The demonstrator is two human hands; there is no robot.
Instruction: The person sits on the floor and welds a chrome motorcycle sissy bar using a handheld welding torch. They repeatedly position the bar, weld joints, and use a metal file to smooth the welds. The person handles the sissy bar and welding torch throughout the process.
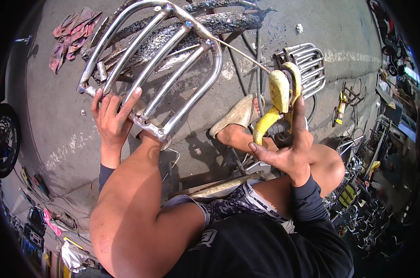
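Over grey concrete [57, 134], left hand [111, 121] fingers grip a steel rack [173, 69]; right hand [288, 148] clasps a yellow welding holder [279, 99].

No labels, signs or screens readable as such anywhere in view. Only package-like items sit at the lower left edge of the head view: a crumpled whitish plastic bag [71, 256] on the ground by the person's left knee, and just above it a small pink wrapper or packet [51, 221], flat, lying near some dark clutter. Both are small and warped by the lens, so kind is uncertain. At the right, a small yellow-and-black object [341, 107] lies on the concrete near a wire rack; can't tell if it's a pack or a tool. Nothing printed can be made out on any of them.
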